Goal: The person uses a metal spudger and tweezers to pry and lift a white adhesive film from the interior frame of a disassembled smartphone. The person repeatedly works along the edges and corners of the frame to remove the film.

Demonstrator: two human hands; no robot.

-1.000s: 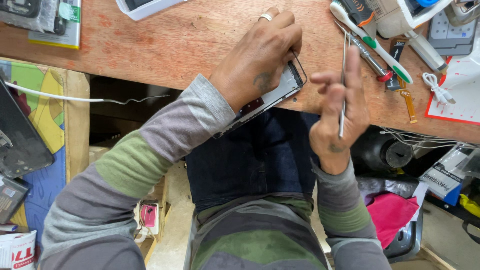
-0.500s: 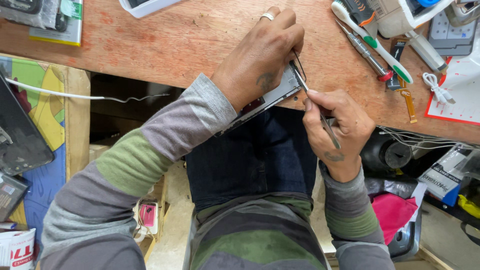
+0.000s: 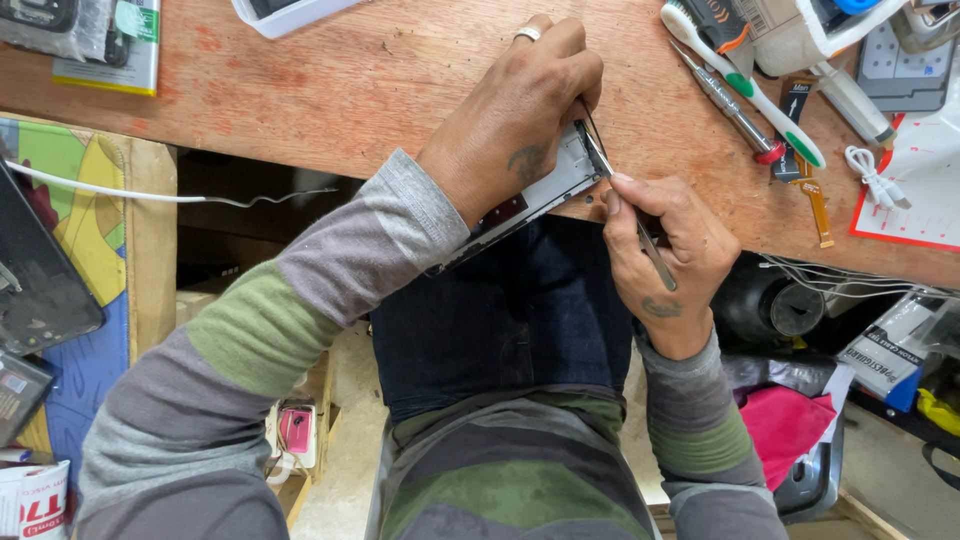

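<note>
At the table edge, thin tweezers [image 3: 640, 235] are pinched in the right hand [image 3: 665, 255], now brought down from the air to the phone's [image 3: 530, 200] top corner at eleven o'clock. The phone is gripped by the left hand [image 3: 515, 115]. Picking inside seems started.

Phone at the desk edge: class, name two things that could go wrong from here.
1. The phone overhangs the desk edge, braced only by the left hand; it might slip into the lap.
2. The right hand works tweezers inside the opened phone; a slip could scratch parts or jab a left finger.
</note>
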